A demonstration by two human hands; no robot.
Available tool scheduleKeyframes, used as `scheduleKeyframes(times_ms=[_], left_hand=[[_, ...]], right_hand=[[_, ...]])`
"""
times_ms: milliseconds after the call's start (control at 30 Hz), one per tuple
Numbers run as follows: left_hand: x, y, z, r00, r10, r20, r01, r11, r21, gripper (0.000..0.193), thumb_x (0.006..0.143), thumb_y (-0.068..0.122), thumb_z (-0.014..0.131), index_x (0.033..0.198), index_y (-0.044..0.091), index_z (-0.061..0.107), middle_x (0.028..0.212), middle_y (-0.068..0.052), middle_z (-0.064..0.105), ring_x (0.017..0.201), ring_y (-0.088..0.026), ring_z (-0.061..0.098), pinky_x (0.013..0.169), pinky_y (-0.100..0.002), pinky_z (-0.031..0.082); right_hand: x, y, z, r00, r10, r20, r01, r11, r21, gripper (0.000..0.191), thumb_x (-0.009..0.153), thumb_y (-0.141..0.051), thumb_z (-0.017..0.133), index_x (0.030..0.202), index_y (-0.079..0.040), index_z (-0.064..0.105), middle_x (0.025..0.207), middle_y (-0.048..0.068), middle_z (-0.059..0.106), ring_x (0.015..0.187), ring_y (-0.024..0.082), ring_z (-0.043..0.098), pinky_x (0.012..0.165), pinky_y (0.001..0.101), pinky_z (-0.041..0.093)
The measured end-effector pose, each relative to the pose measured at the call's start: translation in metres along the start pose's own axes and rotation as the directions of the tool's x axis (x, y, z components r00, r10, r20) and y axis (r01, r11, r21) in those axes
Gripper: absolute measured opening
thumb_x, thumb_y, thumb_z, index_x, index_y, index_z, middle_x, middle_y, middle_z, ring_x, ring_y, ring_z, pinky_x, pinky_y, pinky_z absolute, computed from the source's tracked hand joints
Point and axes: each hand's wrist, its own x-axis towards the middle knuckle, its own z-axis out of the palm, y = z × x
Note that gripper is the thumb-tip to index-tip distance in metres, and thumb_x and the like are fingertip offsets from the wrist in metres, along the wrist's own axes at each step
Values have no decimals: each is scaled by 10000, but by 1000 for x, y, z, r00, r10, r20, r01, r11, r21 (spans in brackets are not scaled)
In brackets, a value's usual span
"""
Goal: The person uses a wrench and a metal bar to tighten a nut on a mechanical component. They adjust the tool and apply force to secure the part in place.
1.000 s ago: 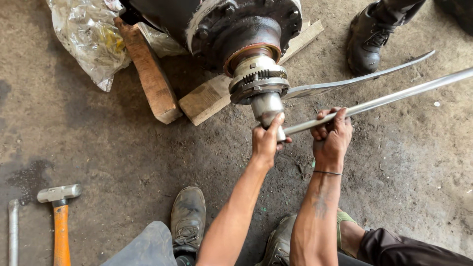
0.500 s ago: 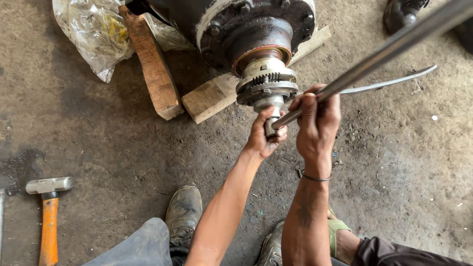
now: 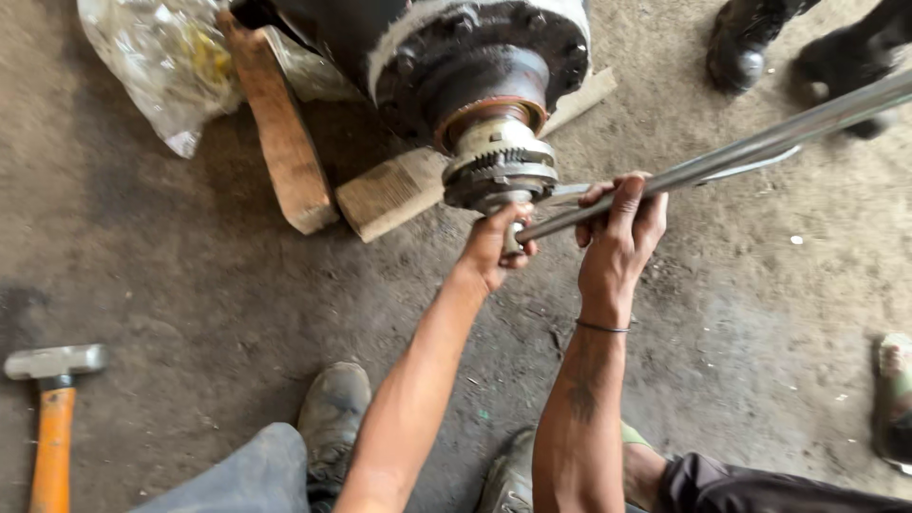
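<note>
The left hand [image 3: 496,249] is wrapped tight around the near end of a long metal bar [image 3: 760,147], right under the toothed metal hub [image 3: 501,163]. The right hand [image 3: 619,233] is closed around the same bar, just beside the hub on its right. The bar is smooth, round and shiny. It runs up and away from the hub to the right edge. The hub is round with little teeth, and it sticks out of a big dark machine part [image 3: 465,47]. Two rough wood blocks [image 3: 285,142] lie under that part, left of the hub. The dusty concrete floor [image 3: 190,285] is open below the hub. A hammer [image 3: 52,399] with an orange handle lies far left of it.
</note>
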Motion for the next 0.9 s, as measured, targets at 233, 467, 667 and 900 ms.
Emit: scheduleKeyframes(times_ms=[233,467,667,900], left_hand=[[7,3,-8,999,-6,35,6,1000,8,251,821,272,766,845,92,592,694,-32,608,521,-120,659,331,-201,386],[13,-2,-8,996,-15,-91,23,996,90,276,802,326,767,871,115,604,657,-31,597,499,-118,621,358,-231,423],[10,5,-9,996,-20,-87,30,993,113,264,824,304,748,876,98,593,648,-44,590,479,-132,595,336,-222,380],[4,9,-6,994,-6,-112,17,995,96,241,821,263,742,885,82,596,661,-28,592,502,-128,619,337,-217,380]], right_hand=[[4,1,3,1000,-10,-2,10,997,-80,311,1134,-393,480,1075,-89,497,812,72,672,529,70,453,449,239,392],[1,11,6,990,40,-135,-56,991,-118,245,1126,-314,439,1046,-102,531,755,40,685,465,45,449,401,219,330],[-7,21,21,982,49,-184,-73,989,-129,305,1099,-364,451,1051,-83,559,807,23,682,500,35,467,411,210,344],[-10,19,21,971,133,-200,-168,971,-168,353,1062,-419,493,1033,-71,545,808,21,682,508,52,520,429,220,415]])
